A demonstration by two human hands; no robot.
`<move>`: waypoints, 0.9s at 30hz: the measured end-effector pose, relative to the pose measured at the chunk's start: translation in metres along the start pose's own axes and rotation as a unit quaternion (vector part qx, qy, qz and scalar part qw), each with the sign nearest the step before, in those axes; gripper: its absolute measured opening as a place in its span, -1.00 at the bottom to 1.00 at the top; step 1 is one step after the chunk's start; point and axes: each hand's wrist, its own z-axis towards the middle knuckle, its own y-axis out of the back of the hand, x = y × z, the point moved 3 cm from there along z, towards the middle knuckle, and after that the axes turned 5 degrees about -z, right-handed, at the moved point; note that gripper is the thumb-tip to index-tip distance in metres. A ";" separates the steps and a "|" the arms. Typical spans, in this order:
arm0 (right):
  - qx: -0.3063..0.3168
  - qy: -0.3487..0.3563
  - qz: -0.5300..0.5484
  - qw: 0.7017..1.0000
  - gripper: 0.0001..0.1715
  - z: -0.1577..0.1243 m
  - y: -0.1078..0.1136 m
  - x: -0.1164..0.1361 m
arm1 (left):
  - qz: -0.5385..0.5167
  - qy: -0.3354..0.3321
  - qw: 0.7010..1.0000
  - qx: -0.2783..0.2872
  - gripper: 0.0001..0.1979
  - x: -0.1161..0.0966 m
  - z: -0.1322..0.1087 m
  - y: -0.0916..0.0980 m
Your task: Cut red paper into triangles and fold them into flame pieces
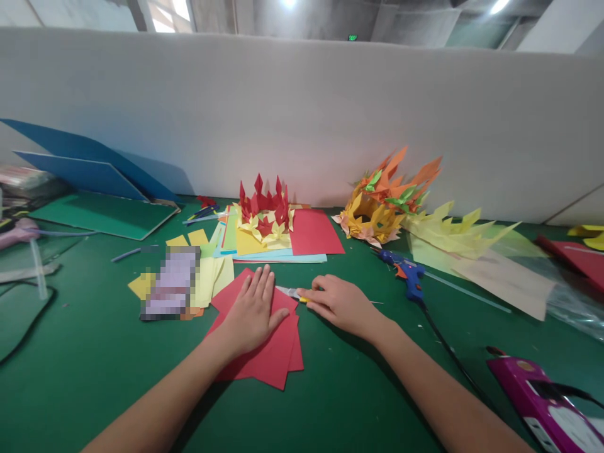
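Observation:
My left hand point(255, 311) lies flat, fingers stretched out, on several overlapping red paper sheets point(268, 358) in the middle of the table. Just to its right, my right hand point(342, 305) is closed around a utility knife point(303, 299) with a yellow part showing. The knife's grey front end points left and meets the upper right edge of the red paper. Part of the knife is hidden under my fingers. Beyond my hands stands a red and yellow paper crown point(265, 211) on a pile of coloured sheets, beside a red sheet point(317, 231).
A blue glue gun point(403, 272) with a black cord lies right of my hand. Orange and yellow paper crowns point(372, 220) stand behind it. A purple power strip point(538, 396) is at the lower right. Left are a blurred phone point(172, 283), yellow paper pieces point(205, 283) and blue boards point(89, 173).

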 end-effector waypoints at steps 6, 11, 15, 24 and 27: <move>-0.019 0.021 -0.001 1.000 -0.64 0.016 -0.004 -0.004 | 0.002 -0.002 1.000 0.000 -0.22 0.000 -0.001 -0.001; -0.042 0.043 -0.003 0.998 -0.65 0.030 -0.009 -0.005 | -0.001 0.000 1.000 0.019 -0.20 0.000 0.000 -0.003; -0.055 0.059 -0.005 0.997 -0.64 0.041 -0.012 -0.004 | -0.007 -0.004 1.000 0.020 -0.21 0.000 0.000 -0.002; -0.078 0.050 -0.012 0.996 -0.64 0.056 -0.018 0.001 | -0.022 0.001 1.000 0.003 -0.21 -0.001 -0.001 0.001; -0.083 0.030 -0.013 0.996 -0.63 0.057 -0.020 -0.001 | -0.026 0.004 1.000 -0.006 -0.25 -0.003 -0.001 0.002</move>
